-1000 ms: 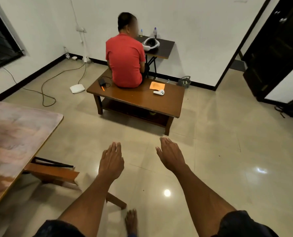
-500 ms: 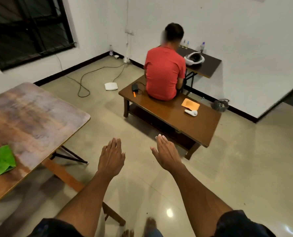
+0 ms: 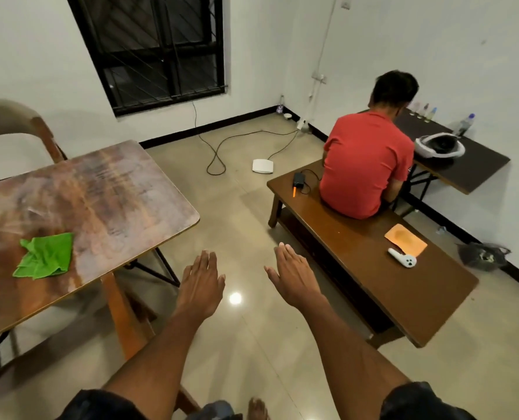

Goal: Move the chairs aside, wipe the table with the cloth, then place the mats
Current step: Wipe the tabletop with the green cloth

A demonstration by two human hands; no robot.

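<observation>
A worn wooden table [image 3: 106, 189] fills the left of the view, with a crumpled green cloth [image 3: 44, 256] lying near its front left. One chair [image 3: 12, 122] stands behind the table by the wall. Another wooden chair [image 3: 124, 310] is tucked under the table's near edge. My left hand [image 3: 200, 283] and my right hand [image 3: 294, 278] hover over the floor to the right of the table, fingers straight, holding nothing. No mats are in view.
A person in a red shirt [image 3: 364, 165] sits on a low wooden bench table [image 3: 373, 268] at the right, which carries an orange paper [image 3: 405, 239] and a white controller [image 3: 402, 258]. A cable [image 3: 222, 150] and a white box [image 3: 262, 166] lie on the floor.
My view has swung left, bringing more of the table, the green cloth and the far chair into sight. Both hands stay stretched out and hold nothing.
</observation>
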